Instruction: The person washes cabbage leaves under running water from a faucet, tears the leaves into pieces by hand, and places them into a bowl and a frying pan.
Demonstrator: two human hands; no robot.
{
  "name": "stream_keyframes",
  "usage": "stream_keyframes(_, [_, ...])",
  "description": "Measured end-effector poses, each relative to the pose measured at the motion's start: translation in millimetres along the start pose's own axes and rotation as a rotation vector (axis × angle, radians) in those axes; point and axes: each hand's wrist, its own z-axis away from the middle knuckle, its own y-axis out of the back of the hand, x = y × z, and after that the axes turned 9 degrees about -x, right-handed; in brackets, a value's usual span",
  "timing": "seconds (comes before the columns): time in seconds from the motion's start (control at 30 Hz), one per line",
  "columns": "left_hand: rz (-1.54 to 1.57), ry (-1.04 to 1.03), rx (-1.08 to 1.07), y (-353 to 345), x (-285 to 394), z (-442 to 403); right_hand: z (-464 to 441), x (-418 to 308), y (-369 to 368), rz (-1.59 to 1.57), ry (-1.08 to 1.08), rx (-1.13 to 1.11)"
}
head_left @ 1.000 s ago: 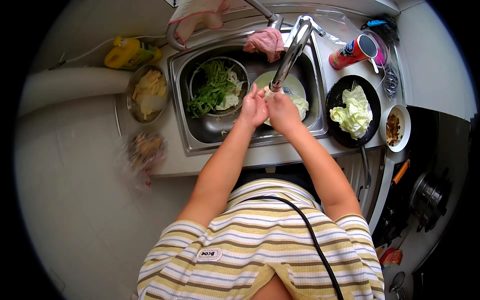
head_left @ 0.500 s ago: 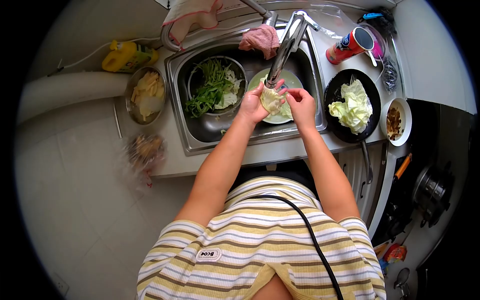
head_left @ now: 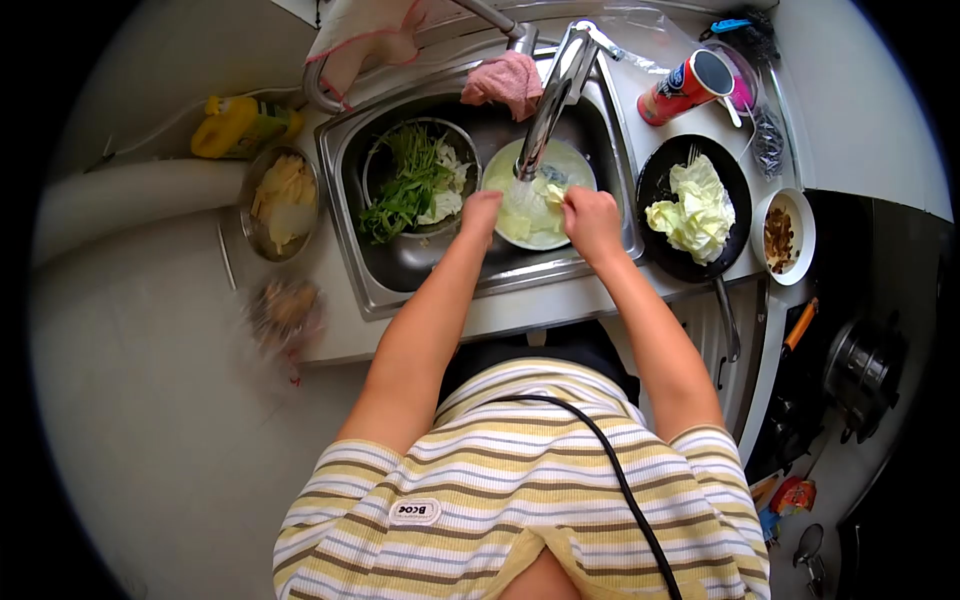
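Water runs from the faucet point(head_left: 541, 125) into a pale green bowl point(head_left: 578, 165) in the sink, where pieces of cabbage leaf point(head_left: 520, 222) lie in the water. My left hand point(head_left: 481, 214) is closed at the bowl's left rim; whatever its fingers hold is hidden. At the right side of the bowl, my right hand point(head_left: 594, 222) pinches a pale cabbage leaf point(head_left: 555, 194). To the left in the same sink sits a metal bowl point(head_left: 474, 150) with long green leaves point(head_left: 405, 190) and torn white-green cabbage point(head_left: 447, 200).
Right of the sink, a black frying pan point(head_left: 665, 165) holds cabbage leaves point(head_left: 697, 215) and a fork. Beyond it are a white bowl point(head_left: 805, 235) with brown pieces and a red canister point(head_left: 683, 90). On the left stand a bowl of pale slices point(head_left: 284, 200) and a yellow bottle point(head_left: 240, 127).
My hands have moved apart and lower, to opposite sides of the bowl. The leaf held in my left palm under the faucet is gone from there, and water now shows falling into the bowl.
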Motion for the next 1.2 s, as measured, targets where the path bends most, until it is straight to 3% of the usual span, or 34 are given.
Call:
stream_keyframes(0.03, [0.006, -0.004, -0.004, -5, 4, -2, 1, 2, 9, 0.024, 0.009, -0.015])
stream_keyframes(0.1, [-0.581, -0.164, 0.000, -17, -6, 8, 10, 11, 36, -0.079, -0.130, 0.090])
stream_keyframes(0.13, [-0.485, -0.264, -0.140, -27, -22, 0, 15, 11, 58, -0.103, -0.201, 0.125])
stream_keyframes(0.2, [-0.703, -0.512, -0.203, -55, -11, 15, 31, 17, 101, -0.066, -0.256, 0.255])
stream_keyframes(0.3, [-0.893, -0.660, -0.270, -83, -20, 16, 55, 33, 148, 0.384, -0.241, 0.396])
stream_keyframes(0.37, [-0.978, -0.822, -0.242, -97, -21, 20, 65, 60, 156, 0.548, -0.255, 0.317])
stream_keyframes(0.5, [-1.021, -0.513, -0.297, -97, -15, 16, 79, 114, 128, 0.483, -0.562, -0.100])
stream_keyframes(0.57, [-1.021, -0.460, -0.259, -89, -22, 4, 81, 96, 135, 0.569, -0.496, 0.155])
stream_keyframes(0.63, [-0.911, -0.209, -0.307, -81, -18, -3, 84, 76, 148, 0.592, -0.525, 0.262])
stream_keyframes(0.7, [-0.890, -0.192, -0.299, -82, -14, 2, 79, 58, 158, 0.611, -0.511, 0.363])
stream_keyframes(0.77, [-0.900, -0.704, -0.273, -87, -21, 3, 70, 51, 160, 0.583, -0.450, 0.371])
stream_keyframes(0.8, [-0.883, -0.870, -0.271, -97, -26, 2, 66, 48, 161, 0.559, -0.398, 0.376])
stream_keyframes(0.83, [-0.870, -0.873, -0.267, -104, -31, 2, 63, 45, 160, 0.569, -0.390, 0.374])
stream_keyframes(0.9, [-0.897, -0.808, -0.241, -120, -40, -4, 53, 39, 155, 0.415, -0.248, 0.361])
stream_keyframes(0.93, [-0.929, -0.560, -0.327, -118, -33, -5, 49, 33, 151, 0.353, -0.230, 0.353])
stream_keyframes(0.97, [-0.919, -0.559, -0.325, -117, -26, -5, 46, 28, 145, 0.289, -0.204, 0.342])
stream_keyframes(1.03, [-0.847, -0.360, -0.375, -108, -21, -4, 40, 24, 128, 0.183, -0.150, 0.306])
stream_keyframes(1.1, [-0.796, -0.459, -0.278, -92, -30, -12, 32, 26, 100, -0.057, -0.140, 0.206])
stream_keyframes(1.17, [0.172, -0.021, -0.530, -68, -2, -2, 21, 30, 65, -0.332, -0.251, 0.050])
stream_keyframes(1.2, [0.375, 0.051, -0.528, -51, 10, 6, 14, 31, 46, -0.431, -0.294, -0.007])
